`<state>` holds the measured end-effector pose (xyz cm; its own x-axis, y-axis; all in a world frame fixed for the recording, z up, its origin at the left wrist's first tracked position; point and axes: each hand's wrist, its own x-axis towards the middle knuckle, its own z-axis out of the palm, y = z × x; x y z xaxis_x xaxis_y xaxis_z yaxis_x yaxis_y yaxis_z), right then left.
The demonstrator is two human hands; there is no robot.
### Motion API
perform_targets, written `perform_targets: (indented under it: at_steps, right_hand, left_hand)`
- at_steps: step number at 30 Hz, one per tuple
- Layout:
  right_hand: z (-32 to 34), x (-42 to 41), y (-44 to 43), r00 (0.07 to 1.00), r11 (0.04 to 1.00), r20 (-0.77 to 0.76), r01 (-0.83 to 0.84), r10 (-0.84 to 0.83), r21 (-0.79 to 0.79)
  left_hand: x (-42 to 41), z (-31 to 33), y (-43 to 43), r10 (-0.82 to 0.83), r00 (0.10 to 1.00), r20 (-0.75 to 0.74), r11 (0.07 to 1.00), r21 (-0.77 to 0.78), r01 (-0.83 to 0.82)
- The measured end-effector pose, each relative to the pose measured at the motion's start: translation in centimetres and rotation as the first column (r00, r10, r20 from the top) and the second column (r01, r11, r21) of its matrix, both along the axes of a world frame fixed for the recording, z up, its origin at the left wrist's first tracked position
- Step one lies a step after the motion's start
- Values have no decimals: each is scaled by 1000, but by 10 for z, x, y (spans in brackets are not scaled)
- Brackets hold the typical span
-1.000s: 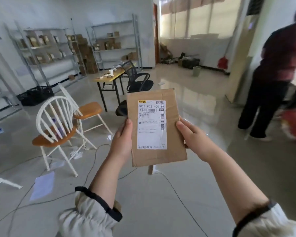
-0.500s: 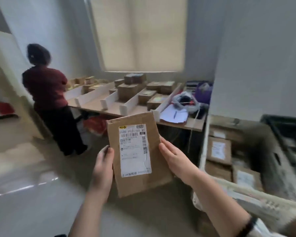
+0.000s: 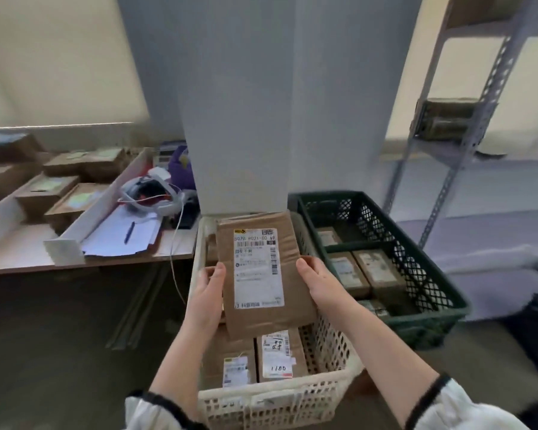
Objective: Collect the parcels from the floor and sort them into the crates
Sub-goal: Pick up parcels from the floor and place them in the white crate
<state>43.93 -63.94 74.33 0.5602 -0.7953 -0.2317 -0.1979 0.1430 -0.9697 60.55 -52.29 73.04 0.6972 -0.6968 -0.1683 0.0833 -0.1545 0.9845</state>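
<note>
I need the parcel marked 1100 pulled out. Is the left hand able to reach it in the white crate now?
Probably not yet: the left hand grips the held parcel with the right hand. The marked parcel lies uncovered at the near end of the white crate.

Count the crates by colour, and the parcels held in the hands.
white crate: 1
green crate: 1
parcel held by left hand and right hand: 1
Total: 3

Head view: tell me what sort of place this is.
Probably a parcel sorting room: a labelled parcel held over a white crate of parcels, a green crate with more, metal shelving behind.
</note>
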Motion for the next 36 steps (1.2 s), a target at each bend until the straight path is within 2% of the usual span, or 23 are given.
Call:
perform_targets:
  at_steps: [8, 15, 20, 23, 27, 30, 36]
  right_hand:
    - [-66, 58, -112, 977, 979, -142, 176, -160, 107]
    - [-133, 101, -185, 938, 974, -311, 197, -154, 110]
    - [-190, 116, -213, 911, 965, -410, 143, -41, 219]
    - [-224, 124, -219, 887, 952, -461, 126, 18, 279]
    - [-253, 131, -221, 876, 925, -480, 143, 46, 351]
    - [-268, 131, -219, 875, 905, -480, 149, 67, 398]
    - [-287, 133, -211, 866, 910, -490, 123, 97, 397]
  left_hand:
    - [59, -61, -130, -114, 993, 21, 966, 234, 106]
    - [108, -122, -214, -231, 971, -52, 909, 343, 235]
    - [125, -184, -229, -267, 957, -114, 820, 495, 287]
    - [130, -211, -231, -343, 939, -20, 763, 577, 291]
    - [130, -235, -237, -334, 923, 193, 770, 620, 149]
    - [129, -245, -239, -329, 906, 267, 756, 649, 83]
    - [128, -256, -241, -447, 785, 428, 682, 731, -10]
